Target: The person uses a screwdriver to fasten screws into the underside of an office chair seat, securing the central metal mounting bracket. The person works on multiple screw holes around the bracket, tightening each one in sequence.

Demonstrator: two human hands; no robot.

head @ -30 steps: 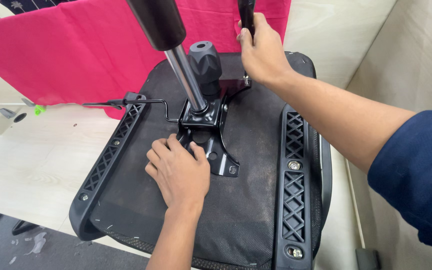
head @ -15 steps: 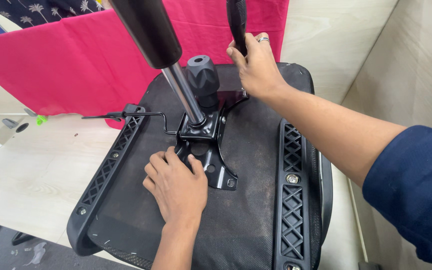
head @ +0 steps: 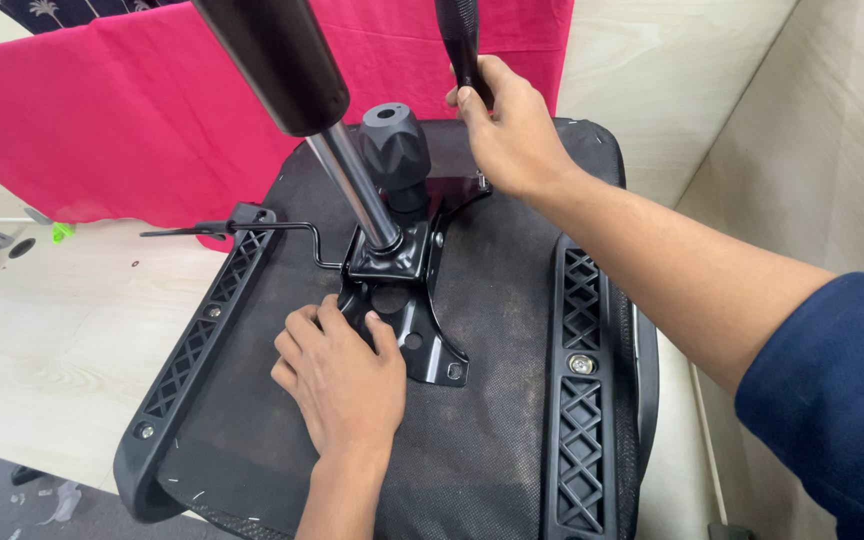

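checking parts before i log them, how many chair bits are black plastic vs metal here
black plastic, 4: two lattice side rails, round knob, handle in the right hand
metal, 2: mounting plate under the left hand, shiny gas-lift rod
total: 6

Seat underside (head: 492, 420): matt black fabric, slightly dusty, coarse weave. Side rails (head: 580, 400): moulded black plastic, lattice pattern, matt. Mounting plate (head: 422, 340): black painted metal, semi-gloss. Column (head: 357, 190): polished chrome steel, upper sleeve smooth black. Knob (head: 394, 150): ribbed matt plastic. Tabletop (head: 42, 340): pale wood-grain laminate, smooth. Cloth (head: 102, 130): pink, soft, matt.
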